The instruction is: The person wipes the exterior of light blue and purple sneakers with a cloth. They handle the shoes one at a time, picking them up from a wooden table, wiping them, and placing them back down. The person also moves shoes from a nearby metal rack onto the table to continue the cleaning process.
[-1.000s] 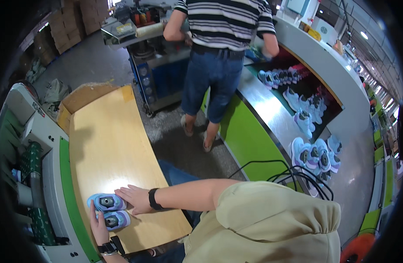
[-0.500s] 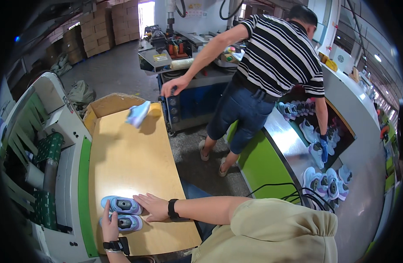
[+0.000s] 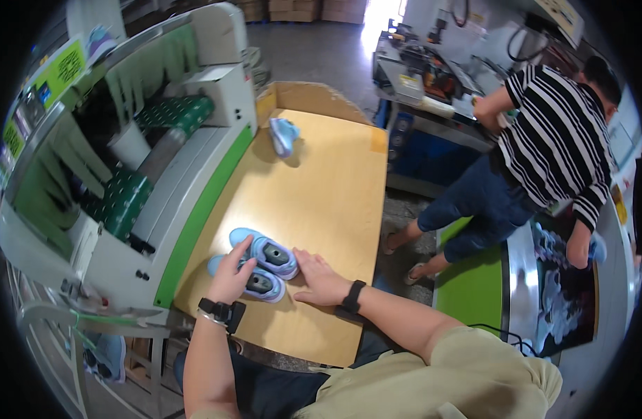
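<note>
L hand (image 3: 227, 281) lies over 2 blue-purple shoes (image 3: 260, 247) set side by side on the wood table (image 3: 321, 202), lower ctr of frame; thumb & index spread, can't tell if it grips. R hand (image 3: 323, 283) is loose, fingers out, by the shoes' heel end; can't tell if touching. Hands apart, w/ shoes btwn. 3rd shoe (image 3: 284, 136), similar colours, sits alone at table's far end, upper ctr. White machine (image 3: 136, 262) w/ green dotted belt (image 3: 122, 206) at left; co-worker (image 3: 555, 143), striped shirt, upper right.
</note>
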Demonstrator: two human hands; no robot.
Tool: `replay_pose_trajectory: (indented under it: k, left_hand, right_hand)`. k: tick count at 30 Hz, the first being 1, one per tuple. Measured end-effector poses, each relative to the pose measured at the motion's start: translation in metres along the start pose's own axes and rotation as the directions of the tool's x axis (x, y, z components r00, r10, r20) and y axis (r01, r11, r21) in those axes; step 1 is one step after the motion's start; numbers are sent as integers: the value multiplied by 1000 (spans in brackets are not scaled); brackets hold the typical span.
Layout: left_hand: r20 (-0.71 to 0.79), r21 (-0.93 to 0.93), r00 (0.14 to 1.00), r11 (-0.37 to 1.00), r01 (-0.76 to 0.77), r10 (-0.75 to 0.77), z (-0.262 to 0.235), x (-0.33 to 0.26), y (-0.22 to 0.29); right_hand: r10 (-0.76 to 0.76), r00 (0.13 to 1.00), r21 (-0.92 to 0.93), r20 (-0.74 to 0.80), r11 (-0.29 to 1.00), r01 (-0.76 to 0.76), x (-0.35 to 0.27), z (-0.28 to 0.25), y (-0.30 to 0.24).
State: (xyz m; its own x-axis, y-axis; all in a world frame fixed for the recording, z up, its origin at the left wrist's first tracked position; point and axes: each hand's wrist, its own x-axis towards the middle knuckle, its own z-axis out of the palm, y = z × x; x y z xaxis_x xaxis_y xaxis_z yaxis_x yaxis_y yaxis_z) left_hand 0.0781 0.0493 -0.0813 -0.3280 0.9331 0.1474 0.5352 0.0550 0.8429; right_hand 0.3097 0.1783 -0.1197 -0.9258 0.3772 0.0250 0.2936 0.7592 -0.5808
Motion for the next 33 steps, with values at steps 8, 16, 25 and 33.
replay_pose_trajectory:
  k: [8,16,25,33]
  left_hand:
    - [26,21,998,999,48,-49,-2,-3,-2]
    - [150,110,986,992,57,-73,-14,8,20]
    - [62,113,998,994,11,-18,-12,0,14]
    - [4,41,1000,999,-3,3,-11,7,17]
  right_hand:
    - [293,896,98,334,935,-342,114,-101,44]
    - [385,876,-47,-291,909,-415,302,-136,127]
    - [135,986,-299,-100,941,-159,192,-133,126]
    - [475,857,340,-199,854,-394,61,-136,119]
